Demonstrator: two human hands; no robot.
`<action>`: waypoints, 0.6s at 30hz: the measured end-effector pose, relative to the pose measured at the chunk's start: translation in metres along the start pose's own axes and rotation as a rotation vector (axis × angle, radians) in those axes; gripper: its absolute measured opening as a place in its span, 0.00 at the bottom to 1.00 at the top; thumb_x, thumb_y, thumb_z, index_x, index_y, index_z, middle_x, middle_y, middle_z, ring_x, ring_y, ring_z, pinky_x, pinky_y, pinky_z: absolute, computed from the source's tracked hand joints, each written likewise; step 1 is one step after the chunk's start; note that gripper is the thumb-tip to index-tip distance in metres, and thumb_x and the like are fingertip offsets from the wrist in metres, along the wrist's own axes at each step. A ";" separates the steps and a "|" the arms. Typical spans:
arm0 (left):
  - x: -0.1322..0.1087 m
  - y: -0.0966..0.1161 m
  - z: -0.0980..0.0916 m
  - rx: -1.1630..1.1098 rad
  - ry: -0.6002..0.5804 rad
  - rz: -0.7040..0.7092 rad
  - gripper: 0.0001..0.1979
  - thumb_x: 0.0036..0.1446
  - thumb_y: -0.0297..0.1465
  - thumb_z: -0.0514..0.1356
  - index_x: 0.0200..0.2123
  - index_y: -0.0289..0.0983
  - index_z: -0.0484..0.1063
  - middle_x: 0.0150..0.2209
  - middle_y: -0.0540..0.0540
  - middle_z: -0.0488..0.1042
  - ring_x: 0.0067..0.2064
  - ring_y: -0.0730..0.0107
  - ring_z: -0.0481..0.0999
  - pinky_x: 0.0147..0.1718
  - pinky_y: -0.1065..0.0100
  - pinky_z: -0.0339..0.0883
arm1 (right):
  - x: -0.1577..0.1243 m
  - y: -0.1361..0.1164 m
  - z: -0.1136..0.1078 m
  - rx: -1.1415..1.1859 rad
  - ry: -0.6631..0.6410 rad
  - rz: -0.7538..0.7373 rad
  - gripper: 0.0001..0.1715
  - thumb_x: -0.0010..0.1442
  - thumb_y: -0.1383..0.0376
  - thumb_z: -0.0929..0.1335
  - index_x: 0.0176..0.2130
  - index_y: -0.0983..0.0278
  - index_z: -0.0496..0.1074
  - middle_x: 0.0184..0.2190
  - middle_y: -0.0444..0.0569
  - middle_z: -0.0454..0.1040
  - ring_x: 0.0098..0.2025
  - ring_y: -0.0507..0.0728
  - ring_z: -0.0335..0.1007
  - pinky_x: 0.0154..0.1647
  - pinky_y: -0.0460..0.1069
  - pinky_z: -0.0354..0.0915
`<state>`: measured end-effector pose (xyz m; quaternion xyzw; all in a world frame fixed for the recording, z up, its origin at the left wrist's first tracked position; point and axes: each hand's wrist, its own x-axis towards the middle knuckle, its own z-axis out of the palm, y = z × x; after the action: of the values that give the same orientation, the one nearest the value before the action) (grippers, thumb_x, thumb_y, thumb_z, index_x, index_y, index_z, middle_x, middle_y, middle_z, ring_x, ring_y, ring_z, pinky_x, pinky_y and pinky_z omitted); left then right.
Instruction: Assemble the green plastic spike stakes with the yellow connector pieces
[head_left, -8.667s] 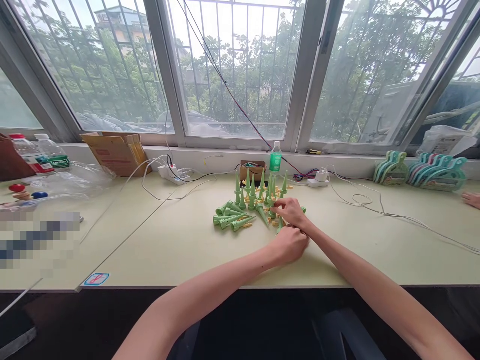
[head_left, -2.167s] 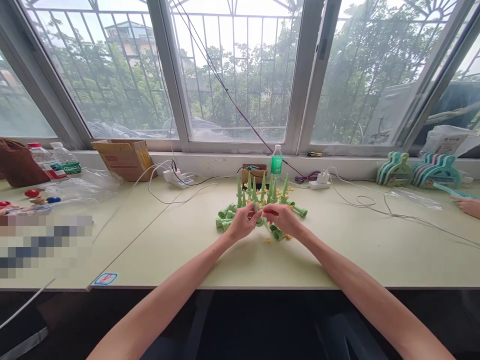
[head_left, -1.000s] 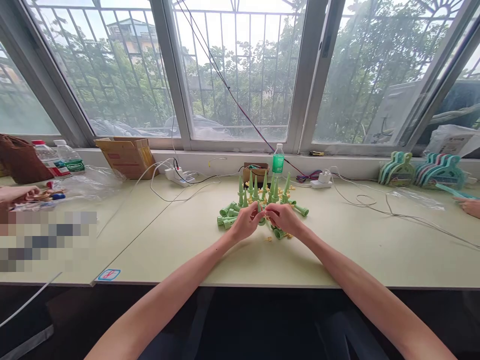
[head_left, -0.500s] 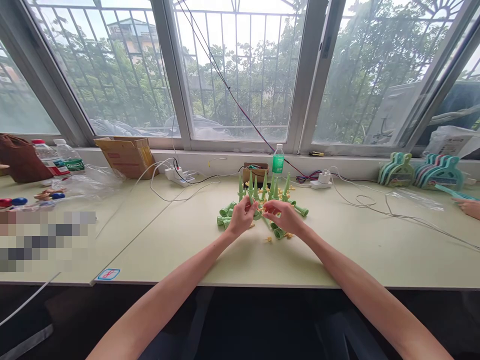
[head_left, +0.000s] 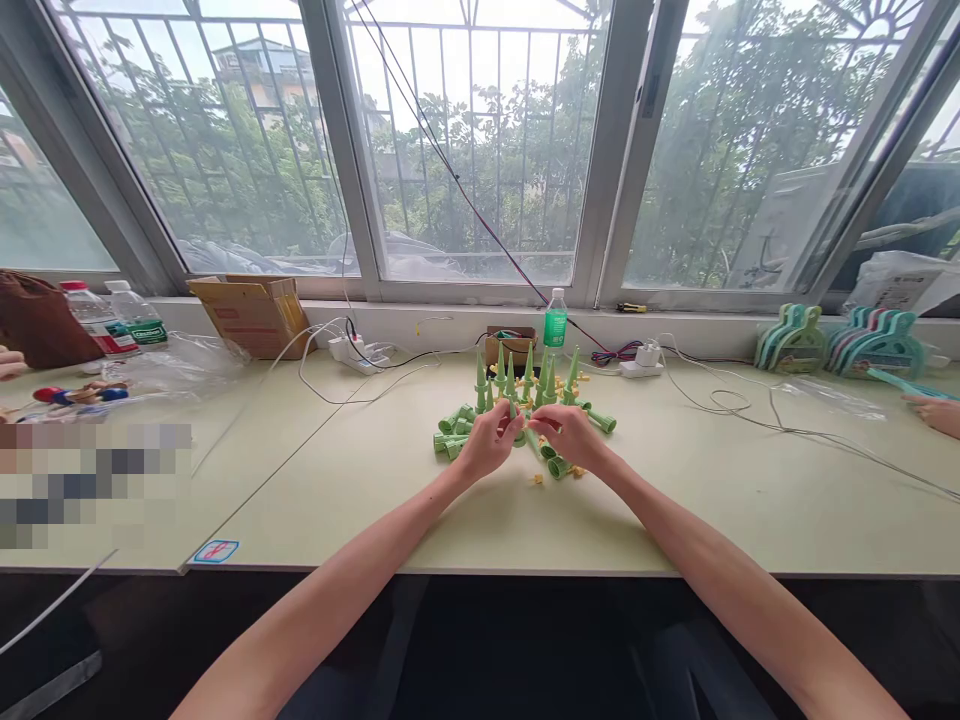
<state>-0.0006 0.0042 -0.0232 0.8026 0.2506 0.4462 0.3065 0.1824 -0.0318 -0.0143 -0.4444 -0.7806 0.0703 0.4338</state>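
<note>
My left hand [head_left: 487,442] is closed round a green plastic spike [head_left: 519,438], its flared end showing below the fingers. Close beside it, the fingers of my right hand [head_left: 571,433] pinch together at the spike's side. Between the fingertips there seems to be a small yellow piece, mostly hidden. Behind both hands stand several upright green spikes [head_left: 528,372], with small yellow parts [head_left: 585,377] among them. More green spikes [head_left: 451,444] lie on their sides to the left, and another [head_left: 559,466] lies under my right hand. A loose yellow piece [head_left: 537,480] lies in front.
A small open box [head_left: 498,350] and a green-labelled bottle [head_left: 556,320] stand behind the spikes. Power strips [head_left: 361,356] and cables run along the window wall. Another person's hand [head_left: 936,411] is at the right edge, near green hangers [head_left: 791,342]. A cardboard box [head_left: 251,318] stands at left.
My hands have come closer together, and the spike in my left hand has turned more upright. At the far left another person's hand has come into view.
</note>
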 end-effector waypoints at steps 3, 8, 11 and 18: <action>-0.001 0.000 0.001 0.027 -0.010 0.010 0.13 0.63 0.41 0.52 0.34 0.37 0.62 0.25 0.53 0.62 0.25 0.78 0.60 0.23 0.75 0.59 | 0.000 0.001 0.001 -0.026 0.009 0.006 0.21 0.64 0.56 0.64 0.23 0.64 0.67 0.19 0.43 0.66 0.23 0.50 0.54 0.26 0.46 0.53; 0.000 0.000 0.002 0.050 -0.001 0.012 0.13 0.64 0.41 0.52 0.34 0.37 0.62 0.25 0.53 0.64 0.25 0.78 0.61 0.23 0.75 0.60 | -0.001 0.000 0.001 -0.028 0.012 0.010 0.23 0.64 0.56 0.63 0.22 0.64 0.63 0.18 0.41 0.61 0.22 0.50 0.51 0.25 0.46 0.51; 0.001 0.001 0.003 0.060 0.027 0.008 0.13 0.64 0.41 0.52 0.34 0.37 0.63 0.28 0.51 0.67 0.26 0.77 0.64 0.23 0.75 0.61 | 0.000 -0.002 0.001 -0.030 0.015 0.017 0.24 0.65 0.56 0.61 0.21 0.63 0.59 0.17 0.41 0.58 0.22 0.50 0.49 0.25 0.46 0.49; 0.001 0.006 0.002 0.017 -0.007 0.023 0.12 0.63 0.41 0.52 0.35 0.37 0.63 0.27 0.51 0.67 0.24 0.79 0.63 0.22 0.75 0.63 | 0.000 0.000 0.002 -0.047 0.001 0.021 0.24 0.66 0.56 0.59 0.21 0.63 0.56 0.17 0.40 0.56 0.22 0.50 0.49 0.24 0.46 0.48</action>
<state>0.0025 0.0002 -0.0194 0.8096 0.2440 0.4446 0.2956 0.1809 -0.0318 -0.0155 -0.4629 -0.7771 0.0563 0.4228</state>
